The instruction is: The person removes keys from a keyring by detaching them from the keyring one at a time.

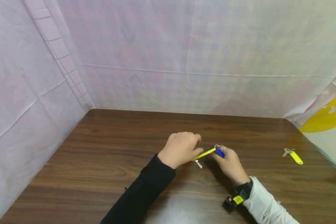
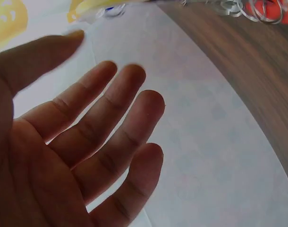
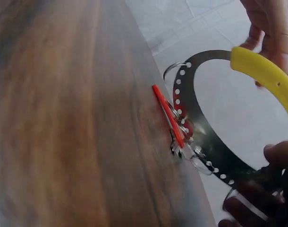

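Note:
A large key ring hoop point(image 3: 197, 111) has a dark metal band with a row of holes and a yellow grip point(image 1: 205, 153). Between the two hands it is held up, tilted, over the table. My right hand point(image 1: 231, 163) grips the hoop's metal end beside a blue key tag point(image 1: 219, 152). Small split rings, a red tag point(image 3: 168, 116) and a silver key point(image 1: 198, 164) hang from the hoop. Close by the yellow grip is my left hand point(image 1: 183, 149); its loosely bent fingers point(image 2: 146, 109) hold nothing in the left wrist view.
On the right of the brown wooden table point(image 1: 100, 137) lies a key with a yellow tag point(image 1: 296, 157). A pale patterned cloth point(image 1: 184, 62) hangs behind the table and along its left side. A small dark speck sits near the left sleeve point(image 1: 142, 189).

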Motion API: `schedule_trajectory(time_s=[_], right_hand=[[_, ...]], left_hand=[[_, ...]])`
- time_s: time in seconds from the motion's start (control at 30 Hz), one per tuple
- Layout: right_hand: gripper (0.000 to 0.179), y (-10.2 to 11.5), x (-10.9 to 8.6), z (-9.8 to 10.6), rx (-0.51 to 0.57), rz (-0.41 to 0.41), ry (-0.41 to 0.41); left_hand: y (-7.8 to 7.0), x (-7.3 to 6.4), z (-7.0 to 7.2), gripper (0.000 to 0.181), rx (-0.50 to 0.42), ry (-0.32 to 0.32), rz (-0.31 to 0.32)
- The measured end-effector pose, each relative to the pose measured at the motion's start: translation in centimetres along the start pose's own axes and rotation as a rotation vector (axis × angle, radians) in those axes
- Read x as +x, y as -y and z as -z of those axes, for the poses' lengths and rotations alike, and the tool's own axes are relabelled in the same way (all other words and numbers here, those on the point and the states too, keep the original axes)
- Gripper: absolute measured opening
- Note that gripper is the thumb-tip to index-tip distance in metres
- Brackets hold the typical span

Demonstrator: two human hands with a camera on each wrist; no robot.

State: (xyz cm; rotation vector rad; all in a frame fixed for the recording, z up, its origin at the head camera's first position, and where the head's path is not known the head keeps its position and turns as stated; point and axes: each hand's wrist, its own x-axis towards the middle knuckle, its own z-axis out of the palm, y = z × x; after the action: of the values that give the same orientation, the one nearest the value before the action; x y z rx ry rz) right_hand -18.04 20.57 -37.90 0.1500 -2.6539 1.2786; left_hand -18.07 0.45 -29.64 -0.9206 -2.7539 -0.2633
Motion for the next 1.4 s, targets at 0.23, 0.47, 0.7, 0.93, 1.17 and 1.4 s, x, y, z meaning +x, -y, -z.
schedule_trajectory(time_s=[0.23, 0.47, 0.7, 0.93, 1.17, 1.4], right_hand=[[0.011, 0.8, -0.9, -0.6, 0.091, 0.282, -0.019], [0.02, 0.9, -1.0, -1.2, 0.126, 0.512, -0.066], [0.026, 0.9, -1.2, -1.3, 0.162, 0.521, -0.106], [0.021, 1.2, -1.4, -1.0, 0.155, 0.467, -0.102], [0.015, 1.3, -1.5, -0.9, 0.2, 0.373, -0.062], [0.012, 1.5, -1.5, -0.8, 0.271, 0.345, -0.116]], left_hand=[[-0.8, 0.3, -0.8, 0.029, -0.005, -0.057, -0.161], [-1.2, 0.2, -1.1, 0.033, -0.025, -0.098, -0.222], [-1.3, 0.2, -1.0, 0.039, -0.104, -0.055, -0.193], [-1.3, 0.4, -1.0, 0.029, -0.075, -0.082, -0.184], [-1.3, 0.3, -0.9, 0.032, -0.083, -0.067, -0.14], [-1.2, 0.2, -0.8, 0.037, -0.15, -0.017, -0.101]])
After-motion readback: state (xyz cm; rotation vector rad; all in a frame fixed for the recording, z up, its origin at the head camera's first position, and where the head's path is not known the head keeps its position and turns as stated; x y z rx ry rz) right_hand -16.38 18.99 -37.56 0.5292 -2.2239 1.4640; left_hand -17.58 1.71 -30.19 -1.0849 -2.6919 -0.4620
